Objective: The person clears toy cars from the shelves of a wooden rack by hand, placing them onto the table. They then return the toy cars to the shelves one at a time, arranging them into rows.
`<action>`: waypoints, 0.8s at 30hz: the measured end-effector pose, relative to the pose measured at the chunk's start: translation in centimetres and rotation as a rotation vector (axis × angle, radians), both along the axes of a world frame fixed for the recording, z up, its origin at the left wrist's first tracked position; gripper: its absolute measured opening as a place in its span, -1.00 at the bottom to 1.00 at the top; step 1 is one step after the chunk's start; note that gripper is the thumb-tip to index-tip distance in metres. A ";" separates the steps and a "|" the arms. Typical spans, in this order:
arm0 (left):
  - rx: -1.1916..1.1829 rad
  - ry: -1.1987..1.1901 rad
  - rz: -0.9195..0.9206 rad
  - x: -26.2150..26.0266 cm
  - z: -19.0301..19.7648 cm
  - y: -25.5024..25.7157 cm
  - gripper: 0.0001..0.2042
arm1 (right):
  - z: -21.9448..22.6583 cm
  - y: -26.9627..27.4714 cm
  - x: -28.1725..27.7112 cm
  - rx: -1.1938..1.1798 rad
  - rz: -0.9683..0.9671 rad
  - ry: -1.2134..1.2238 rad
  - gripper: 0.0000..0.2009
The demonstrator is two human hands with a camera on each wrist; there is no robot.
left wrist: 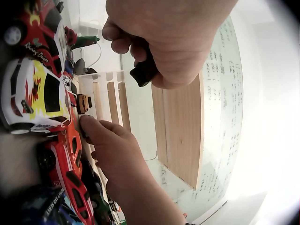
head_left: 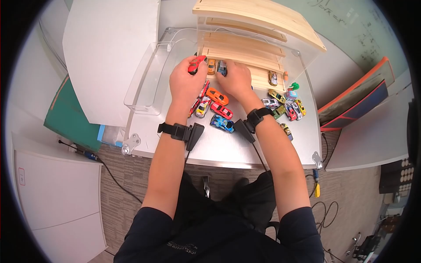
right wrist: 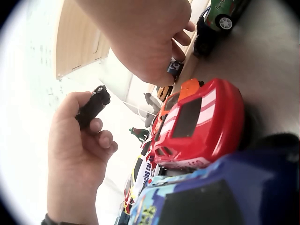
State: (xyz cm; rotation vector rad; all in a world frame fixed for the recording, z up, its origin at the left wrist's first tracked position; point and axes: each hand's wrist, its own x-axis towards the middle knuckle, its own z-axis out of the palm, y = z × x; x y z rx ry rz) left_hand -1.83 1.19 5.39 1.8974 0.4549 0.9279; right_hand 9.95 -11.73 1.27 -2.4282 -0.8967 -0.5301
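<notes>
My left hand point(head_left: 186, 83) holds a red toy car point(head_left: 197, 65) up between thumb and fingers; in the right wrist view only the car's dark underside point(right wrist: 93, 107) shows. My right hand point(head_left: 235, 81) pinches a dark blue toy car point(head_left: 222, 68) at the lowest wooden shelf, beside an orange-yellow car point(head_left: 211, 66). In the left wrist view the right hand point(left wrist: 117, 154) reaches to the shelf near that orange-yellow car point(left wrist: 84, 103). Below the hands lie an orange car point(head_left: 216, 96), a red striped car point(head_left: 221, 110), a white and yellow car point(head_left: 203, 107) and a blue car point(head_left: 222, 123).
The wooden shelf unit point(head_left: 258, 17) with clear sides stands at the back. A clear plastic bin point(head_left: 144, 94) is at the left. More small cars lie at the right, near a green toy tree point(head_left: 294, 86); a gold and white car point(head_left: 273, 78) stands on the shelf's right part.
</notes>
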 end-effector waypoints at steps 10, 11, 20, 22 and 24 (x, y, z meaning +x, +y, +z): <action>0.127 -0.024 -0.092 0.5 -0.9 -0.4 -0.62 | 5.6 -1.1 -3.0 0.532 0.130 0.872 -0.48; 0.126 -0.020 -0.126 0.4 -0.7 -0.6 -0.61 | 5.6 -1.1 -3.2 0.535 0.126 0.871 -0.48; 0.125 0.024 -0.303 0.2 -0.4 -1.3 -0.47 | 5.6 -1.1 -4.4 0.662 0.269 1.156 -0.60; 0.101 0.004 -0.337 0.3 -0.9 -1.4 -0.45 | 5.3 -1.4 -4.1 0.774 0.297 1.232 -0.62; 0.078 -0.016 -0.366 0.2 -1.0 -1.4 -0.42 | 5.1 -1.9 -3.2 0.734 0.284 1.207 -0.63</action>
